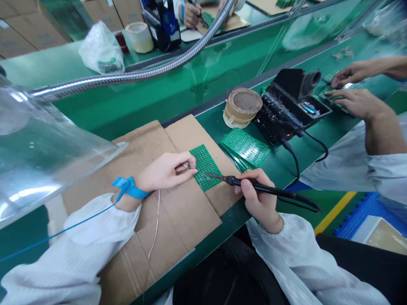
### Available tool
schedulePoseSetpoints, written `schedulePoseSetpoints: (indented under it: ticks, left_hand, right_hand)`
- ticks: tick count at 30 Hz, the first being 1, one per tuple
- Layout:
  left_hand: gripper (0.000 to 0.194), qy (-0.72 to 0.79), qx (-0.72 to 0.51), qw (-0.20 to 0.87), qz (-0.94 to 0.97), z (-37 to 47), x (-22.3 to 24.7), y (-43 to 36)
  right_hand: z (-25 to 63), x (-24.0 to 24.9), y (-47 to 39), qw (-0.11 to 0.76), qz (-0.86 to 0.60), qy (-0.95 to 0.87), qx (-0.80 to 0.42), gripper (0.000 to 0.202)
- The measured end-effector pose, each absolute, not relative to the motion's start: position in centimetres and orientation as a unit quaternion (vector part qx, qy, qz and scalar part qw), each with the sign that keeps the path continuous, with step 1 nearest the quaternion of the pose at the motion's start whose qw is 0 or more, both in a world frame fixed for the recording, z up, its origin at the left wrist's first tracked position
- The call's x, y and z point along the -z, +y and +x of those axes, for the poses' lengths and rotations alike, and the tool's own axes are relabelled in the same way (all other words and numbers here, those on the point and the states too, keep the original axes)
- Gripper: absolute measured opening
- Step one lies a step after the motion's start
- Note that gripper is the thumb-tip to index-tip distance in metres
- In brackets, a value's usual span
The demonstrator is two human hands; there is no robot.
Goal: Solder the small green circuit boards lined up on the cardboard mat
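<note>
My left hand, with a blue wrist strap at its wrist, pinches a thin solder wire. The wire's tail hangs down across the cardboard. My right hand is closed round the black handle of a soldering iron. Its tip points left, over a green circuit board that lies flat on the cardboard. Both the wire end and the iron tip are close to the board's lower middle; whether they touch it I cannot tell.
Right of the board lies a stack of green circuit boards. Behind it stand a tape roll and a black soldering station. A metal flexible hose and clear hood reach in from the left. A co-worker's hands work at right.
</note>
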State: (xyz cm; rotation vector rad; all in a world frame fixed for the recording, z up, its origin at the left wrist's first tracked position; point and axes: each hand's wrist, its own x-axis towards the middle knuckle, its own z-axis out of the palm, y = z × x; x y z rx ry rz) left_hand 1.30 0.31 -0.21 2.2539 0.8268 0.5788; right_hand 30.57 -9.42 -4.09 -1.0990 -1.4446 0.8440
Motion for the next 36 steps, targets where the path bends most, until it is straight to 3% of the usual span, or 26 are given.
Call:
schedulePoseSetpoints:
  ticks: [11, 18, 36]
  left_hand:
    - [0.006, 0.317, -0.255, 0.354, 0.842, 1.3, -0.2, 0.1]
    - [0.014, 0.245, -0.229, 0.351, 0.874, 1.7, -0.8, 0.2]
    - [0.012, 0.261, -0.223, 0.306, 0.888, 1.6, -0.3, 0.0]
  right_hand:
    - [30.6, 3.8, -10.4, 0.582, -0.455, -0.576, -0.351, 0.008]
    - [30.7, 4.0, -11.4, 0.565, -0.462, -0.575, -0.37, 0.007]
    - [30.8, 4.4, -11.3, 0.546, -0.466, -0.583, -0.381, 0.008]
